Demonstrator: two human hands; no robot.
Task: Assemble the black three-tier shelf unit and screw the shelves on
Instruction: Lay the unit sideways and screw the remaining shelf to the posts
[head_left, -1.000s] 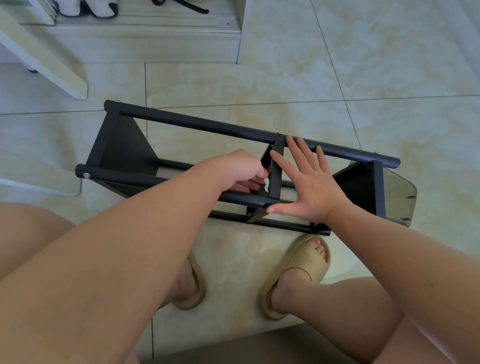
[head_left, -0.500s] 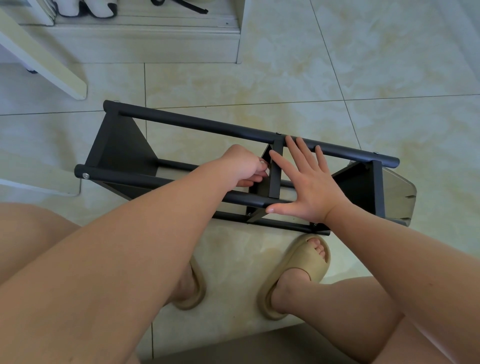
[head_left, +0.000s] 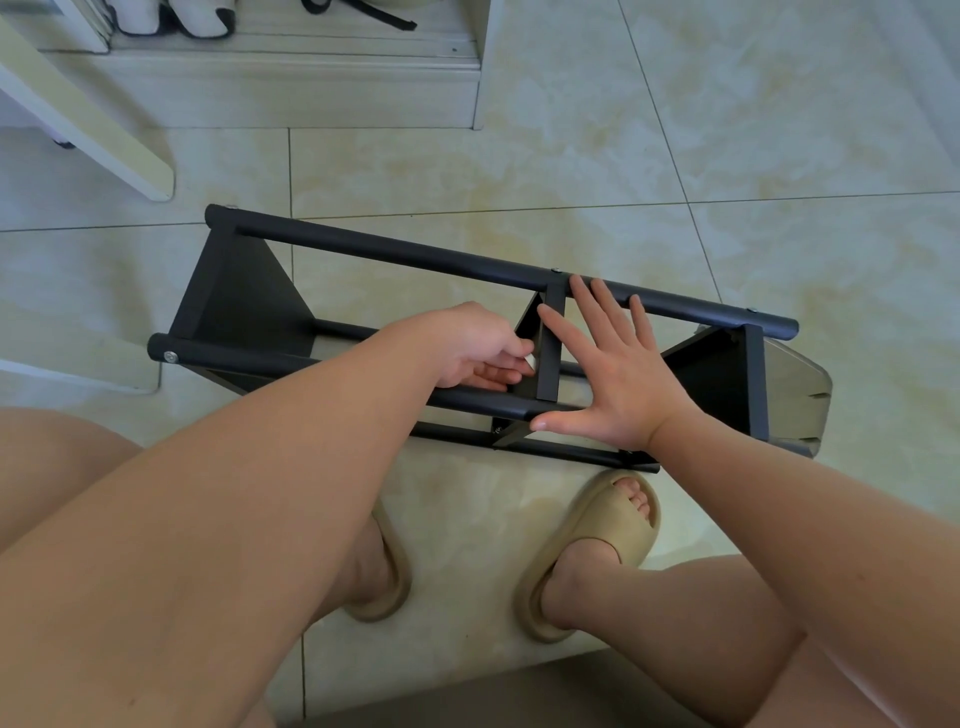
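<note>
Lying on its side on the tiled floor (head_left: 727, 156) near the feet (head_left: 631, 493), the 3-tier shelf unit (head_left: 415, 258) looks rigid, fairly light and smooth; its round rails suit gripping. Right hand (head_left: 623, 379) presses spread flat; left hand (head_left: 467, 343) curls beside the middle shelf (head_left: 549, 338), contents indiscernible.

black 3-tier shelf unit (head_left: 249, 291), on its side, floor

The shelf unit (head_left: 415, 254) is smooth, matt black metal, with bright silvery screw heads (head_left: 169, 356). The floor tiles (head_left: 727, 130) are glossy, marbled cream. The slippers (head_left: 618, 525) are matt beige foam. The grey panel (head_left: 795, 384) under its end is smooth, possibly plastic.
</note>
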